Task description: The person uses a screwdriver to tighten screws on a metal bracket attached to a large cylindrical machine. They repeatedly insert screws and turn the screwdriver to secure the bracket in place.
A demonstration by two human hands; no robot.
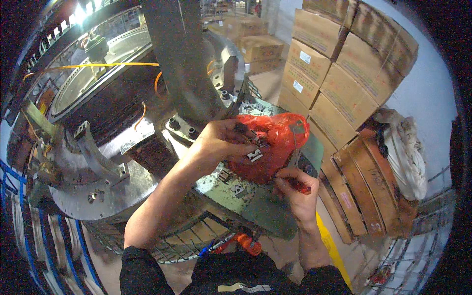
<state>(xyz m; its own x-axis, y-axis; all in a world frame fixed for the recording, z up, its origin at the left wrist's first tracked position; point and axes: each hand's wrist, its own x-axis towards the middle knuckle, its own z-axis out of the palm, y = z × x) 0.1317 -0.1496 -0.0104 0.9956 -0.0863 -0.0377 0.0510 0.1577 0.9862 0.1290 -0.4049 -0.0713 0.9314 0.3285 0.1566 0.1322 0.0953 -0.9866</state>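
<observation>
A red plastic bag (278, 140) lies crumpled on the green machine ledge (260, 216). My left hand (221, 140) is closed over the bag's left side. At its fingertips is a small light metal piece (254, 155), with darker small pieces close beside it. My right hand (299, 189) is closed at the bag's lower right edge, round a slim red object (299, 187) that looks like a handle; most of it is hidden by the fingers. More small metal pieces (238, 190) lie on the ledge below the bag.
A thick dark machine column (182, 59) rises beyond my left hand, with bolts at its foot. Stacked cardboard boxes (339, 73) stand to the right, wooden boards (361, 191) and a white sack (405, 152) nearby. A wire basket (191, 238) sits below the ledge.
</observation>
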